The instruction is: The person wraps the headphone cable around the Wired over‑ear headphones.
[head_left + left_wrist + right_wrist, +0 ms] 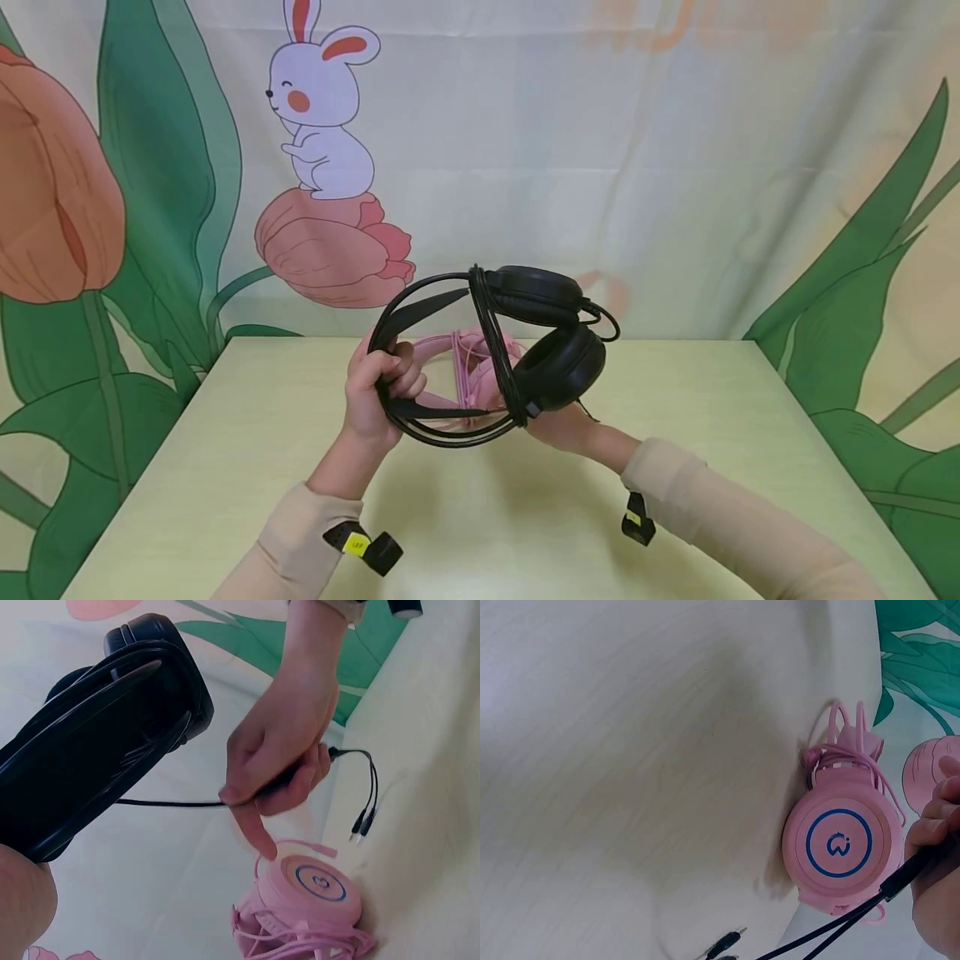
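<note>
My left hand (371,400) grips the headband of a pair of black headphones (562,367), held up above the table with its two ear cups to the right. Its black cable is wound in loops around the headphones. In the left wrist view my right hand (281,750) holds the loose end of that cable (172,803), near where it splits in two. Two plugs (360,825) dangle beyond the fingers. Pink headphones (840,844), wrapped in their own pink cable, sit on the table behind; the black pair partly hides them in the head view.
The pale table (247,467) ends at a back edge behind the pink headphones. A curtain (675,167) printed with a rabbit, tulips and leaves hangs behind it. A small black wrist camera (371,546) is strapped near each sleeve cuff.
</note>
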`<state>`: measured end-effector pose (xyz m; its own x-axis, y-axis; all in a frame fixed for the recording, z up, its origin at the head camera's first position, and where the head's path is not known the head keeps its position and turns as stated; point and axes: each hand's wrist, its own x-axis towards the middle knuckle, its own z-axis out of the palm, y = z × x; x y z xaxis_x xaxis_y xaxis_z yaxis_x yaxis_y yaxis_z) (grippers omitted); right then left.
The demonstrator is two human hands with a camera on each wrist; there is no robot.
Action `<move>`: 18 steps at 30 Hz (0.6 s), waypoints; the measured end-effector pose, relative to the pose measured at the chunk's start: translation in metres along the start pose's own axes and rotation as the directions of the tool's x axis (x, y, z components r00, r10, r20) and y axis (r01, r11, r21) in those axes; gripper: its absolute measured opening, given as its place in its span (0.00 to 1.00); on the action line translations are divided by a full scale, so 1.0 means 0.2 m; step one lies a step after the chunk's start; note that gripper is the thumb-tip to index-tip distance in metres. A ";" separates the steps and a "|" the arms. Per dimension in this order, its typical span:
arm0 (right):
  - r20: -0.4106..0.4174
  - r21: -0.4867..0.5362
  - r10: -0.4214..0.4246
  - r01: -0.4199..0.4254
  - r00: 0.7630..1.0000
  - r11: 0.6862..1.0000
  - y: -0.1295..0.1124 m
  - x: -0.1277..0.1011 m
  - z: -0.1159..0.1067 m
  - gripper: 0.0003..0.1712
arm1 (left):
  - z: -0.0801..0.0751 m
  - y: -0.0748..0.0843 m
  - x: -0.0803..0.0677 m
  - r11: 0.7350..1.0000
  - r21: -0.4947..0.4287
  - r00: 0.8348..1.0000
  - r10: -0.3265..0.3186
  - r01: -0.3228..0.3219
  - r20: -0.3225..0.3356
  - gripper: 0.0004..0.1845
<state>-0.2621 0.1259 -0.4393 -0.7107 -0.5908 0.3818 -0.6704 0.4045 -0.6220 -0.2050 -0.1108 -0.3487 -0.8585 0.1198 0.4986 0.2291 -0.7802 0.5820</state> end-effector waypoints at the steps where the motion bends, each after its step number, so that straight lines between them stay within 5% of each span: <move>1: -0.007 -0.061 0.012 -0.012 1.000 0.998 -0.01 0.00 0.01 0.08 | 0.00 0.00 0.00 1.000 0.008 1.000 0.000 0.000 -0.013 0.12; 5: 0.015 -0.199 0.019 -0.015 1.000 0.980 -0.04 -0.01 0.03 0.08 | -0.02 0.00 0.00 0.999 0.037 0.999 0.009 -0.007 -0.054 0.12; 18: 0.111 -0.212 -0.025 0.048 0.994 0.976 -0.17 -0.05 0.04 0.13 | -0.07 -0.02 0.00 0.991 0.128 0.978 0.072 -0.047 -0.195 0.11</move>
<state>-0.2307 0.1114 -0.4271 -0.6657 -0.6745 0.3192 -0.7339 0.5144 -0.4436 -0.2123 -0.1153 -0.3601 -0.9128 -0.0588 0.4041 0.3264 -0.6998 0.6354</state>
